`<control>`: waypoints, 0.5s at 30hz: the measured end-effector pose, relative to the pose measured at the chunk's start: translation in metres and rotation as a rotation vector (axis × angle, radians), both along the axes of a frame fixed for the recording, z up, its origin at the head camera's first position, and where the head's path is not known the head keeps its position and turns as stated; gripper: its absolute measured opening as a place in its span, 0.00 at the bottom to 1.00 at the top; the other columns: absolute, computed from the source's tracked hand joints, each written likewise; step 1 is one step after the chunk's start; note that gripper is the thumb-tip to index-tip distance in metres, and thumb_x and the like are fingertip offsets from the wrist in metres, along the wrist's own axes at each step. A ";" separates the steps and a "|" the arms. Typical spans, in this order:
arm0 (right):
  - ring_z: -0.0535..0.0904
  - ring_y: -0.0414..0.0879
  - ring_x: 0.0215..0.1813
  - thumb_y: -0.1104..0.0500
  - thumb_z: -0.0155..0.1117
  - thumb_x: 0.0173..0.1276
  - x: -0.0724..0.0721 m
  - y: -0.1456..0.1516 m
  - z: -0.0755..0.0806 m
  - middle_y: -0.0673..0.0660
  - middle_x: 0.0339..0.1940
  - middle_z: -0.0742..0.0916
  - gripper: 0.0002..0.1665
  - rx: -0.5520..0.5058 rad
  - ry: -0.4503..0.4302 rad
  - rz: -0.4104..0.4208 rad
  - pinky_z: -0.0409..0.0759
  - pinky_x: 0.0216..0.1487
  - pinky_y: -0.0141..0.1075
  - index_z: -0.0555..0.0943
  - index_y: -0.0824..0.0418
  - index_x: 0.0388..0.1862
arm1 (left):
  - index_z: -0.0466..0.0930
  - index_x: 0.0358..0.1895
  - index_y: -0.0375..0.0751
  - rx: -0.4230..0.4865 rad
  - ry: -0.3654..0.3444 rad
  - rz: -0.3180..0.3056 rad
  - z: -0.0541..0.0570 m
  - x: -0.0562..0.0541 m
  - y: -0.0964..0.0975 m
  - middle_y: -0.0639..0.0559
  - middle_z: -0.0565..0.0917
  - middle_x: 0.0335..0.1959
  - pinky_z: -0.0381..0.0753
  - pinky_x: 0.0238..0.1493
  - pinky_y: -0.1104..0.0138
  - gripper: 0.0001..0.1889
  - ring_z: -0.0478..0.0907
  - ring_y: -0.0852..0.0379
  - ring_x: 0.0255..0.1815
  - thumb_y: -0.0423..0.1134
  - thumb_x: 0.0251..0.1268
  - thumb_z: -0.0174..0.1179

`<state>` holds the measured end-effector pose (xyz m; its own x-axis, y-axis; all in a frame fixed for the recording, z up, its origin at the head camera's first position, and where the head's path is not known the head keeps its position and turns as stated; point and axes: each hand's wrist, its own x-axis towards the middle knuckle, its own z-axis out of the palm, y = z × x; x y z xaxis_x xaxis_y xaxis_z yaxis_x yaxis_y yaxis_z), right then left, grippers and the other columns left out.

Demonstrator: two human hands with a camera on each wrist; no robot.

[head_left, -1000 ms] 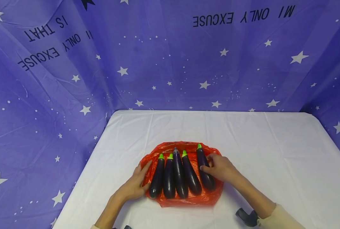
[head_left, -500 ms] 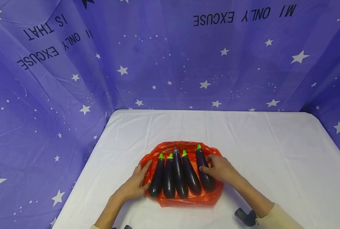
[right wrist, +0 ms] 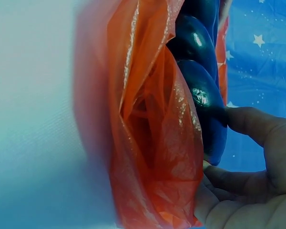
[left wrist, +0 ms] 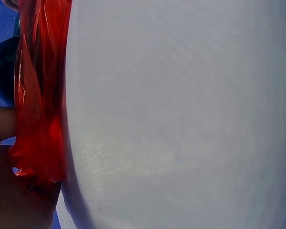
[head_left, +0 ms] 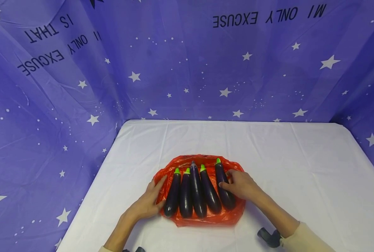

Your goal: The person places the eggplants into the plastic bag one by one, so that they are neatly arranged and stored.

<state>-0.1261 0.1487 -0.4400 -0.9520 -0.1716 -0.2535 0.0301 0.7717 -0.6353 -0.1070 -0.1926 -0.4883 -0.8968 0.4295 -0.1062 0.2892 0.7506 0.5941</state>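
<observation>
Several dark purple eggplants with mostly green stem ends lie side by side on a crinkled red plastic bag (head_left: 202,222) in the head view. My right hand (head_left: 243,185) holds the rightmost eggplant (head_left: 224,190), thumb on its near side and fingers by its right flank. The right wrist view shows thumb and fingertips of that hand (right wrist: 262,181) at the eggplant's rounded end (right wrist: 202,100). At the bag's left edge my left hand (head_left: 146,203) rests with fingers extended, thumb near the leftmost eggplant (head_left: 172,199). Red plastic (left wrist: 40,119) lies against that hand in the left wrist view.
A white cloth covers the table (head_left: 294,157). Purple curtains (head_left: 187,63) with white stars and black lettering stand behind it and at both sides. Below the right forearm, a dark device part (head_left: 270,238) shows near a cream sleeve (head_left: 303,239).
The rightmost eggplant and my right hand have shifted very slightly left. My left hand, the bag and the other eggplants stay nearly as they were.
</observation>
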 end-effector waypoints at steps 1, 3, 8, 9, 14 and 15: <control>0.72 0.43 0.21 0.53 0.71 0.56 0.000 0.000 0.000 0.51 0.17 0.76 0.18 0.002 -0.001 0.001 0.72 0.23 0.34 0.78 0.64 0.38 | 0.49 0.75 0.42 -0.001 0.001 0.001 0.000 0.000 0.000 0.36 0.55 0.70 0.61 0.65 0.47 0.44 0.53 0.41 0.71 0.34 0.56 0.63; 0.72 0.43 0.21 0.53 0.71 0.56 -0.001 -0.001 0.000 0.51 0.17 0.76 0.18 0.004 -0.006 -0.002 0.72 0.23 0.34 0.78 0.64 0.38 | 0.49 0.75 0.42 -0.002 0.003 0.000 0.000 0.000 0.000 0.36 0.55 0.69 0.61 0.65 0.47 0.44 0.53 0.41 0.71 0.33 0.56 0.63; 0.72 0.43 0.21 0.53 0.71 0.57 -0.002 -0.002 -0.002 0.51 0.17 0.76 0.19 0.013 -0.007 0.001 0.73 0.23 0.33 0.79 0.64 0.39 | 0.49 0.75 0.41 0.000 0.011 -0.006 0.000 0.001 0.000 0.36 0.55 0.69 0.61 0.65 0.48 0.44 0.53 0.41 0.70 0.33 0.56 0.63; 0.72 0.42 0.21 0.53 0.71 0.57 -0.003 -0.003 -0.002 0.51 0.17 0.76 0.19 0.013 -0.007 0.002 0.73 0.23 0.33 0.79 0.64 0.39 | 0.49 0.75 0.41 0.000 0.009 -0.006 0.001 0.001 0.000 0.36 0.55 0.69 0.61 0.65 0.48 0.44 0.53 0.41 0.70 0.34 0.56 0.63; 0.72 0.42 0.21 0.53 0.71 0.57 -0.005 -0.004 -0.004 0.51 0.17 0.76 0.18 0.013 -0.017 0.006 0.73 0.23 0.33 0.79 0.64 0.40 | 0.49 0.75 0.42 -0.001 0.002 0.000 0.001 0.000 0.000 0.34 0.53 0.70 0.59 0.66 0.47 0.44 0.51 0.40 0.71 0.33 0.56 0.62; 0.72 0.43 0.21 0.52 0.71 0.57 -0.005 -0.004 -0.004 0.51 0.17 0.76 0.19 0.015 -0.019 0.006 0.72 0.23 0.33 0.79 0.64 0.40 | 0.49 0.75 0.42 -0.002 0.000 0.001 0.001 0.000 0.000 0.34 0.53 0.71 0.59 0.66 0.47 0.44 0.51 0.40 0.72 0.33 0.56 0.62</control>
